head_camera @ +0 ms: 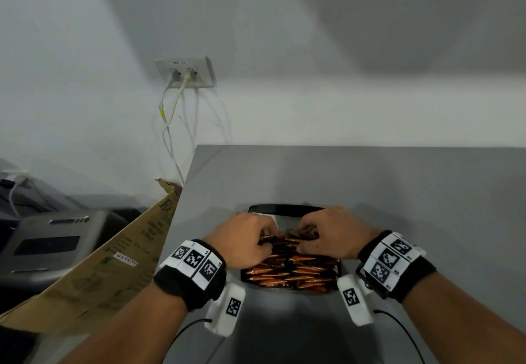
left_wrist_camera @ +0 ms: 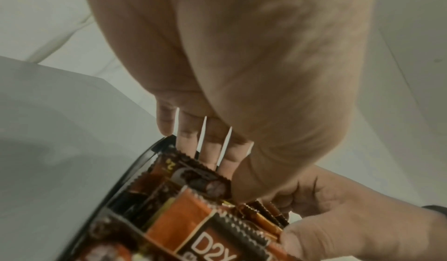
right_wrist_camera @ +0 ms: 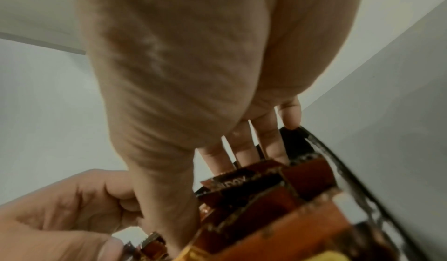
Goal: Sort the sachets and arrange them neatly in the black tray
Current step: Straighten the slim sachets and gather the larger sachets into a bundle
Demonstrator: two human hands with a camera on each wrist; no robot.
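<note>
**A:** Where are your hands?

**B:** Both are over the black tray [head_camera: 285, 209] on the grey table [head_camera: 398, 193]. Your left hand [head_camera: 245, 237] curls its fingers [left_wrist_camera: 210, 150] round a bundle of brown and orange sachets [head_camera: 270, 238] at the tray's middle.

**A:** And your right?

**B:** Your right hand [head_camera: 336, 232] pinches another sachet bundle [head_camera: 301, 234], thumb in front, fingers [right_wrist_camera: 244, 148] behind. The two bundles nearly meet.

**A:** The rest?

**B:** Rows of orange sachets [head_camera: 293, 274] fill the tray's near half. A cardboard box [head_camera: 113, 264] leans to the left of the table.

One black tray [head_camera: 284, 209], two hands, many orange-brown sachets [head_camera: 293, 274] (too overlapped to count).
</note>
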